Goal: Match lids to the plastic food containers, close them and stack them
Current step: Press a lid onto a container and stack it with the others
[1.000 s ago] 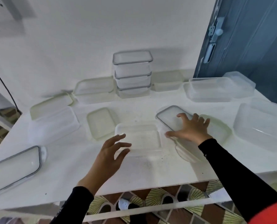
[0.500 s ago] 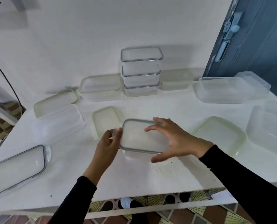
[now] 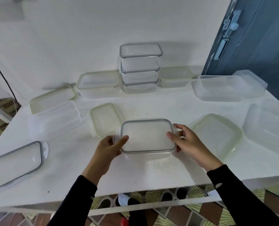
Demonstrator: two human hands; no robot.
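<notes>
Lid (image 3: 146,136) with the grey rim sits square on its container (image 3: 150,156) near the front edge of the table (image 3: 135,175), straight before you, so both ends are within reach. Your left hand (image 3: 107,149) and right hand (image 3: 190,144) each clasp a short end, thumbs on top and fingers curled round it, likely to press it shut evenly. The closed stack (image 3: 140,69) stands by the back wall, its probable destination.

Home interior, white worktop (image 3: 151,173) against plain white wall (image 3: 103,30), blue door (image 3: 257,38), patterned floor tiles (image 3: 168,214), food containers (image 3: 140,67).
</notes>
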